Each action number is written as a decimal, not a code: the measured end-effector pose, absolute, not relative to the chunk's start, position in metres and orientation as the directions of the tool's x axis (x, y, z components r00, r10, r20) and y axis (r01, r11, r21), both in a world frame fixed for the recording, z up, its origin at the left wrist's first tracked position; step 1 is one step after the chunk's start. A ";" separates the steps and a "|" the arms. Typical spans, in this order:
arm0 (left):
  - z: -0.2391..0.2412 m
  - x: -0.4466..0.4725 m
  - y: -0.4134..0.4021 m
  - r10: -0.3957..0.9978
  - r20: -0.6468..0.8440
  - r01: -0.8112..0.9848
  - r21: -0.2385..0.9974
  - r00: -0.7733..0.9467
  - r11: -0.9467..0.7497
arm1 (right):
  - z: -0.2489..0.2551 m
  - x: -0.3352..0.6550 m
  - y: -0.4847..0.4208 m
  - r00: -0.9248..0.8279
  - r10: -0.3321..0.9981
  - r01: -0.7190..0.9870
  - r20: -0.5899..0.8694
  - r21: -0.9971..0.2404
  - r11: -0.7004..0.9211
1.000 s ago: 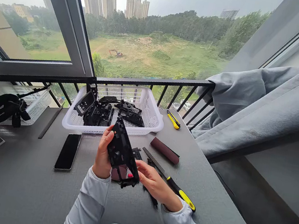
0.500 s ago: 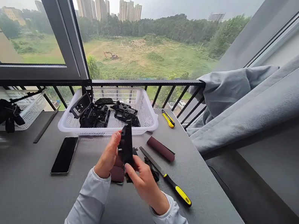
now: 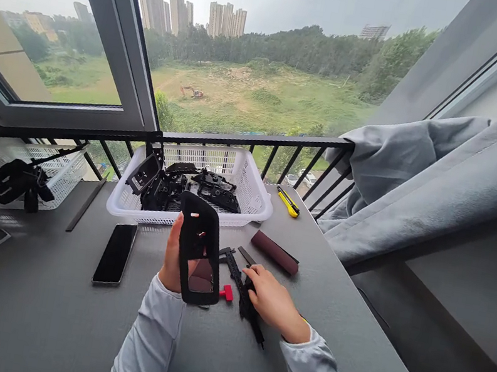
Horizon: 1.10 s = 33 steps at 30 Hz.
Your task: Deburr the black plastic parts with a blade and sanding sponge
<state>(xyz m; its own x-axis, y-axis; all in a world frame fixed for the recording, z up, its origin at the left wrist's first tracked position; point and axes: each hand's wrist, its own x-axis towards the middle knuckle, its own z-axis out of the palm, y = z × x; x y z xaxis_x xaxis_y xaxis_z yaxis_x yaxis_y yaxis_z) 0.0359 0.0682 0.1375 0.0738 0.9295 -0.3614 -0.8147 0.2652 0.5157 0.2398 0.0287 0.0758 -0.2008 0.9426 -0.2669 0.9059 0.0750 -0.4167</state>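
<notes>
Fingers of my left hand (image 3: 173, 259) wrap a black plastic housing (image 3: 198, 247), held upright at lower centre, long axis near vertical, rounded end up. My right hand (image 3: 271, 298) rests on a black bracket (image 3: 242, 293), grip unclear, beside a red clip (image 3: 225, 293); nothing blocks them. A white plastic basket (image 3: 117, 207) sits behind, upper centre.

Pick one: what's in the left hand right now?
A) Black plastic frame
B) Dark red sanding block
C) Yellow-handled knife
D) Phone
A: the left hand grips the black plastic frame upright along its edge, lifted above the tabletop.
</notes>
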 end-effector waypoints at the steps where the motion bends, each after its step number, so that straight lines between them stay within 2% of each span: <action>1: 0.138 0.036 0.068 0.929 -0.360 -0.814 0.514 0.080 0.270 | 0.070 0.240 0.028 -0.197 0.941 0.908 -0.274 -0.412 0.070; 6: 0.138 0.039 0.065 0.939 -0.328 -0.801 0.533 0.102 0.273 | 0.058 0.237 0.032 -0.183 0.951 0.884 -0.249 -0.466 0.048; 12: 0.135 0.034 0.062 0.915 -0.352 -0.735 0.565 0.195 0.374 | 0.084 0.259 0.046 -0.176 0.974 0.784 -0.140 -0.619 0.053; 13: 0.135 0.035 0.061 0.905 -0.367 -0.721 0.566 0.216 0.401 | 0.092 0.262 0.046 -0.152 0.985 0.756 -0.086 -0.652 0.059; 14: 0.135 0.036 0.060 0.894 -0.380 -0.707 0.565 0.236 0.426 | 0.101 0.262 0.046 -0.101 0.994 0.670 0.051 -0.735 0.106; 16: 0.136 0.040 0.057 0.882 -0.381 -0.679 0.571 0.278 0.461 | 0.121 0.257 0.046 -0.036 0.939 0.491 0.342 -0.812 0.315; 18: 0.139 0.047 0.053 0.889 -0.334 -0.652 0.605 0.313 0.457 | 0.139 0.244 0.046 -0.037 0.822 0.415 0.568 -0.740 0.530; 21: 0.141 0.053 0.050 0.925 -0.215 -0.631 0.680 0.314 0.373 | 0.155 0.218 0.054 -0.146 0.656 0.460 0.741 -0.536 0.708; 23: 0.142 0.053 0.051 0.942 -0.179 -0.629 0.706 0.284 0.324 | 0.155 0.206 0.062 -0.241 0.609 0.480 0.756 -0.452 0.752; 25: 0.142 0.050 0.053 0.949 -0.199 -0.642 0.701 0.244 0.312 | 0.149 0.199 0.069 -0.275 0.613 0.502 0.740 -0.434 0.748; 29: 0.140 0.038 0.058 0.943 -0.274 -0.685 0.651 0.190 0.327 | 0.127 0.195 0.062 -0.272 0.661 0.489 0.699 -0.491 0.721; 33: 0.136 0.028 0.061 0.957 -0.282 -0.689 0.682 0.064 0.247 | 0.107 0.187 0.030 -0.400 0.669 0.405 0.627 -0.533 0.743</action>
